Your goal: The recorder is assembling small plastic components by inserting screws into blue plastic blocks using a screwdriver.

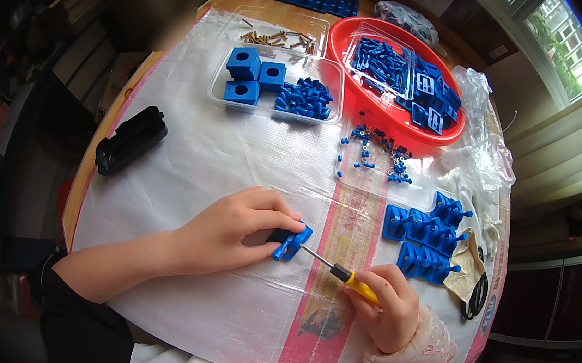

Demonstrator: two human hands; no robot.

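My left hand grips a small blue plastic part against the white woven sheet. My right hand holds a screwdriver by its yellow handle, and the thin metal shaft points up-left with its tip at the blue part. Just right of my hands lie several finished blue assemblies in a cluster.
A clear tray holds three blue cubes and a heap of small blue pieces. Brass screws fill another clear tray behind it. A red dish holds blue parts. Small blue ring terminals are scattered. A black case lies left. Crumpled plastic bags sit right.
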